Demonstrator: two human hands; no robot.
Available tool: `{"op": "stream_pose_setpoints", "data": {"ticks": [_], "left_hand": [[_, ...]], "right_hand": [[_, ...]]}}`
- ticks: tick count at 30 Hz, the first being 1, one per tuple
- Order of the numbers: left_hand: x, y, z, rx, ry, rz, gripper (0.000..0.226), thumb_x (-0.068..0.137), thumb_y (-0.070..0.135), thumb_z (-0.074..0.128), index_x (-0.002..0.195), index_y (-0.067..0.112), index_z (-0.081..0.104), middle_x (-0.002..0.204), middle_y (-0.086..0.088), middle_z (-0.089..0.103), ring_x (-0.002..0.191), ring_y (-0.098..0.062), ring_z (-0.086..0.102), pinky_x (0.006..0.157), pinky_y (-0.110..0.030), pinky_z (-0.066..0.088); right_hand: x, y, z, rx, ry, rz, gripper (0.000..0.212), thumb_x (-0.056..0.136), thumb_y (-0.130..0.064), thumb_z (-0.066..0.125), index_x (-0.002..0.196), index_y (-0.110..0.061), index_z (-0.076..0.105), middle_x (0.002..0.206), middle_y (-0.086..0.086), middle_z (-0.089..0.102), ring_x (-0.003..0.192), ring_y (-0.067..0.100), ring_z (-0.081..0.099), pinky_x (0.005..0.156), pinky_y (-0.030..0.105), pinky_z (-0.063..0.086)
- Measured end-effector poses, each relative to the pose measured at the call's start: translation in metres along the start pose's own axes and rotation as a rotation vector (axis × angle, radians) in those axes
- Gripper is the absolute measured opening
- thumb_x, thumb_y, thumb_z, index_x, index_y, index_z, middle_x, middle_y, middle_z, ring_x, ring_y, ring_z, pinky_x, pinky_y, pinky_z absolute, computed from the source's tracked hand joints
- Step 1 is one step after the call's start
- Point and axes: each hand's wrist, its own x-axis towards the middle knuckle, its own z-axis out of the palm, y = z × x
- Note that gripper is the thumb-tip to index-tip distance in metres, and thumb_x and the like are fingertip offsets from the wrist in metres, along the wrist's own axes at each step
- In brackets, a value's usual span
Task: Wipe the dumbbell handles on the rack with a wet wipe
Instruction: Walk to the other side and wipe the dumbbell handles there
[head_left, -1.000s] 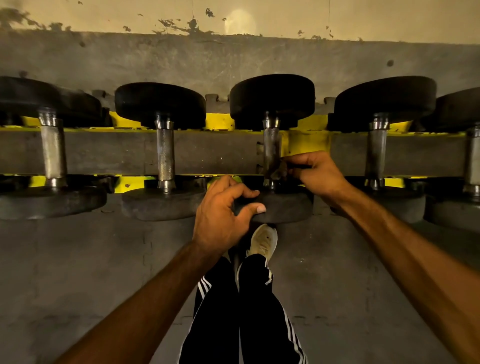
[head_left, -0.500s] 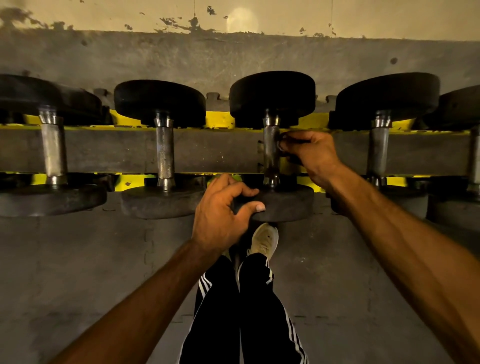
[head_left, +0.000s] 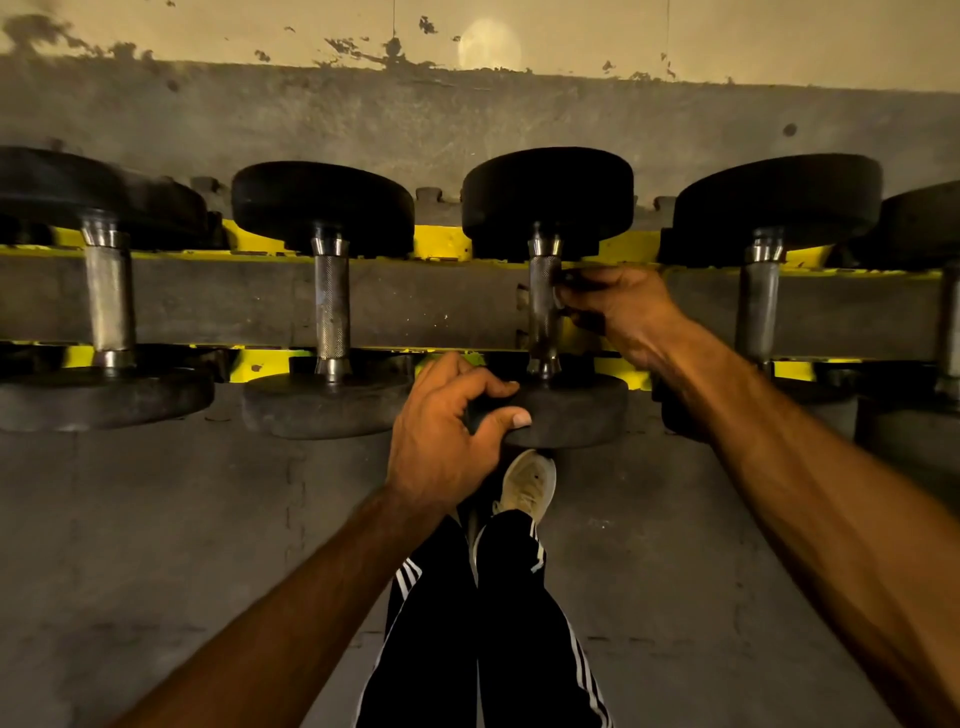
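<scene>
I am wearing long black pants (head_left: 498, 639), the soft kind for sports. Three thin white stripes (head_left: 409, 576) are running down the outer side of each leg. One pale, whitish shoe (head_left: 527, 483) with a rounded toe is peeking out past the pants. My left arm (head_left: 291, 613) and my right arm (head_left: 831, 509) are showing bare, from the wrists all the way back. Long lines of muscle are standing out along the right arm. My left hand (head_left: 441, 447) is showing a short, pale thumbnail (head_left: 521, 419). The knuckles are showing on my right hand (head_left: 628, 312).
</scene>
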Motion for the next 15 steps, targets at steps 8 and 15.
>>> {"op": "stream_pose_setpoints", "data": {"ticks": [8, 15], "left_hand": [[0.002, 0.000, 0.001, 0.009, 0.005, 0.009, 0.030, 0.077, 0.045, 0.072, 0.094, 0.021, 0.074, 0.092, 0.005, 0.059, 0.094, -0.019, 0.058, 0.080, -0.040, 0.051], [0.003, 0.002, 0.000, 0.014, -0.025, -0.009, 0.033, 0.076, 0.050, 0.069, 0.094, 0.023, 0.074, 0.092, 0.008, 0.057, 0.095, -0.015, 0.056, 0.078, -0.038, 0.051]], "right_hand": [[-0.010, 0.005, 0.007, -0.302, 0.140, -0.138, 0.025, 0.078, 0.006, 0.076, 0.099, -0.007, 0.074, 0.076, -0.007, 0.068, 0.062, -0.002, 0.064, 0.062, 0.018, 0.055], [-0.023, 0.019, 0.000, -0.692, 0.186, -0.787, 0.021, 0.079, -0.003, 0.078, 0.099, -0.012, 0.077, 0.096, 0.000, 0.073, 0.085, 0.009, 0.067, 0.076, 0.018, 0.052]]}}
